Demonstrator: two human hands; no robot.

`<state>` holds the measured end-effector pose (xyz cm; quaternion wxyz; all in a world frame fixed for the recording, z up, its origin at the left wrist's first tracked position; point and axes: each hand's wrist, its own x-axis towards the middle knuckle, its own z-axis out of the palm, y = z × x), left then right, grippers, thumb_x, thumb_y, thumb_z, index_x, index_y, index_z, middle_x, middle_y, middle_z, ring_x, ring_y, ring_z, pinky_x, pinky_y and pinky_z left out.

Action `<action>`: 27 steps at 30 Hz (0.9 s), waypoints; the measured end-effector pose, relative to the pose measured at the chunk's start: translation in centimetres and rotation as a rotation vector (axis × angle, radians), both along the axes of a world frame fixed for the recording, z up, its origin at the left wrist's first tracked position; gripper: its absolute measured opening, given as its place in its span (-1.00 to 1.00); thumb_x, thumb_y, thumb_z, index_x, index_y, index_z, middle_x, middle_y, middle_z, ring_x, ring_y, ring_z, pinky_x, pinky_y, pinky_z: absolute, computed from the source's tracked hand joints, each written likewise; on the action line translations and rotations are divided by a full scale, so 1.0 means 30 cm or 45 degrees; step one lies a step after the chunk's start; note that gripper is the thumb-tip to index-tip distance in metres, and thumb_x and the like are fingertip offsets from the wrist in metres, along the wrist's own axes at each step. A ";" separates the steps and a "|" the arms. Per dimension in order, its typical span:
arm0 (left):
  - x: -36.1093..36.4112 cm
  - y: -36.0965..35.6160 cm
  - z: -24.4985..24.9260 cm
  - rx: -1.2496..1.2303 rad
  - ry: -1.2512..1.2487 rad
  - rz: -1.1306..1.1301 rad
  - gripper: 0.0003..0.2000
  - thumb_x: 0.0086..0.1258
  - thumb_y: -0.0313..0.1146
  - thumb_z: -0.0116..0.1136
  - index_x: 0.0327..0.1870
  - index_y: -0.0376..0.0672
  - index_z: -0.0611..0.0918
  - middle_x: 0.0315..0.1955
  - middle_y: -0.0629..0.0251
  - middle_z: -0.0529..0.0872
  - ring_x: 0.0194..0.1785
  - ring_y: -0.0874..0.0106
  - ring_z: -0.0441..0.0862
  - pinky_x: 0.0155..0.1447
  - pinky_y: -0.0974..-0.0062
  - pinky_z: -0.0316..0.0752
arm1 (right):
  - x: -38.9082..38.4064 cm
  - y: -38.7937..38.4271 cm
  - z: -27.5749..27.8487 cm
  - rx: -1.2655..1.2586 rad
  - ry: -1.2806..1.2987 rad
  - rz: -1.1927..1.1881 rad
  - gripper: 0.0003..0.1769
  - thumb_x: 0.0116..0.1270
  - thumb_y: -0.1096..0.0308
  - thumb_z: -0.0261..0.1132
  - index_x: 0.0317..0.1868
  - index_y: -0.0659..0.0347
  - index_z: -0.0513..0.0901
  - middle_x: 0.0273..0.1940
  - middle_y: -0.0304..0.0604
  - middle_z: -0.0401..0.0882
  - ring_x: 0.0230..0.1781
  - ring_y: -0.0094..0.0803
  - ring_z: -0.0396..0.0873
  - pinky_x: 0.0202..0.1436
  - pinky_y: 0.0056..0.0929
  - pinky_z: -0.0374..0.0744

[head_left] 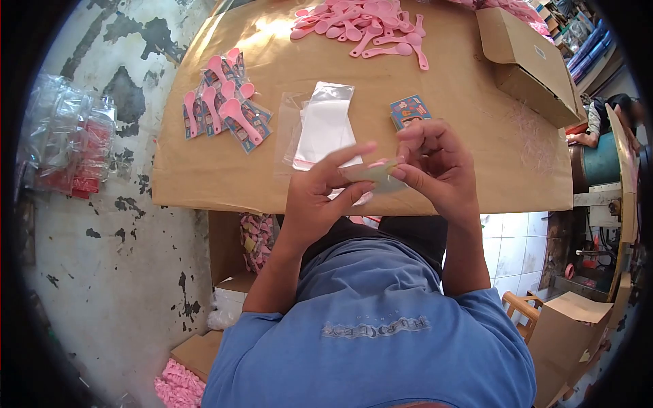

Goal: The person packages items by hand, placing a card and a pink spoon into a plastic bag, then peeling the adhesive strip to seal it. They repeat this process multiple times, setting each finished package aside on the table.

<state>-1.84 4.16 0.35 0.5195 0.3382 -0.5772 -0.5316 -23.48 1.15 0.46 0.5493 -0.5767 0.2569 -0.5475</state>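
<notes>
My left hand (315, 195) and my right hand (441, 166) meet over the table's near edge, both pinching a small pale packet (386, 179). The packet is blurred; a bit of pink shows at its top, and I cannot make out its contents. A stack of clear plastic bags (325, 122) lies just beyond my left hand. Beyond my right hand sits a small pile of blue printed cards (408, 109). To the left, several pink spoons (239, 121) lie with printed cards, apparently in clear bags.
A heap of loose pink spoons (371, 19) covers the far side of the brown-paper-covered table (490, 166). An open cardboard box (527, 64) stands at the far right. Plastic packs (68, 136) hang by the left wall. Another person's arm (593, 126) shows at right.
</notes>
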 end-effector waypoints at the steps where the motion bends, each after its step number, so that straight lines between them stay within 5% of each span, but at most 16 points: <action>1: 0.023 -0.006 -0.003 -0.146 -0.195 0.025 -0.61 0.46 -0.65 0.30 0.29 -0.26 0.68 0.04 0.11 0.85 0.09 0.46 0.80 0.15 0.48 0.68 | -0.001 0.002 -0.003 -0.005 -0.009 -0.055 -0.62 0.40 0.57 0.47 0.18 0.26 0.62 -0.17 -0.37 0.60 -0.34 -0.80 0.37 -0.35 -0.70 0.30; 3: 0.052 -0.014 0.025 -0.367 -0.524 0.207 -0.74 0.42 -0.70 0.27 0.07 -0.27 0.80 0.04 0.20 0.87 0.13 0.39 0.82 0.18 0.44 0.68 | -0.007 0.004 -0.007 -0.023 0.022 -0.152 -0.65 0.40 0.56 0.47 0.16 0.27 0.64 -0.16 -0.36 0.61 -0.32 -0.79 0.40 -0.34 -0.70 0.32; 9: 0.311 -0.146 0.091 -1.001 -0.779 0.827 -0.56 0.39 -0.83 0.13 0.22 -0.21 0.72 0.14 0.14 0.82 0.27 0.30 0.75 0.27 0.38 0.65 | 0.012 -0.001 0.043 -0.187 0.730 -0.281 -0.80 0.38 0.47 0.47 -0.01 0.21 0.75 -0.15 -0.27 0.65 -0.21 -0.53 0.61 -0.24 -0.50 0.53; 13: 0.463 -0.231 0.077 -0.720 -0.905 0.857 -0.56 0.41 -0.74 0.12 0.27 -0.19 0.67 0.21 0.20 0.79 0.37 0.32 0.67 0.35 0.33 0.59 | 0.133 -0.017 -0.034 -0.518 0.976 -0.368 -0.73 0.29 0.31 0.52 -0.03 0.15 0.76 -0.10 -0.12 0.63 -0.04 -0.07 0.62 0.04 -0.16 0.60; 15: 0.478 -0.233 0.059 -0.527 -1.059 0.949 -0.58 0.41 -0.68 0.14 0.28 -0.18 0.66 0.21 0.23 0.79 0.38 0.34 0.66 0.37 0.31 0.56 | 0.171 -0.023 -0.056 -0.540 1.078 -0.318 -0.72 0.27 0.30 0.53 -0.04 0.15 0.76 -0.07 -0.12 0.60 0.01 -0.11 0.61 0.06 -0.18 0.59; 18: 0.443 -0.182 -0.006 -0.550 -0.742 0.837 -0.68 0.53 -0.54 0.17 0.26 -0.33 0.62 0.19 0.12 0.74 0.22 0.41 0.71 0.25 0.44 0.58 | 0.189 -0.023 -0.066 -0.471 1.197 -0.229 -0.75 0.27 0.34 0.52 -0.06 0.16 0.76 -0.04 -0.12 0.57 0.06 -0.14 0.58 0.10 -0.18 0.58; 21: 0.351 -0.078 -0.037 -0.142 -0.439 0.575 -0.76 0.60 -0.40 0.16 0.13 -0.33 0.68 -0.04 0.20 0.80 -0.08 0.55 0.72 -0.02 0.60 0.56 | 0.187 -0.035 -0.082 -0.446 1.175 -0.221 -0.83 0.28 0.39 0.50 -0.13 0.18 0.77 -0.06 -0.12 0.58 0.02 -0.14 0.59 0.07 -0.18 0.58; 23: 0.306 -0.022 -0.058 0.142 -0.299 0.381 -0.69 0.69 -0.21 0.10 -0.02 -0.31 0.73 -0.18 0.22 0.82 -0.27 0.60 0.69 -0.21 0.67 0.49 | 0.190 -0.041 -0.083 -0.486 1.099 -0.284 -0.89 0.28 0.43 0.49 -0.18 0.18 0.78 -0.08 -0.12 0.59 -0.01 -0.15 0.60 0.04 -0.19 0.58; 27: 0.235 0.013 -0.086 0.452 -0.111 0.123 -0.56 0.72 -0.06 0.06 -0.02 -0.34 0.74 -0.22 0.19 0.81 -0.31 0.57 0.72 -0.19 0.63 0.55 | 0.202 -0.017 -0.034 -0.562 0.988 -0.377 -0.90 0.23 0.47 0.49 -0.24 0.20 0.77 -0.12 -0.12 0.59 -0.08 -0.16 0.60 -0.05 -0.21 0.57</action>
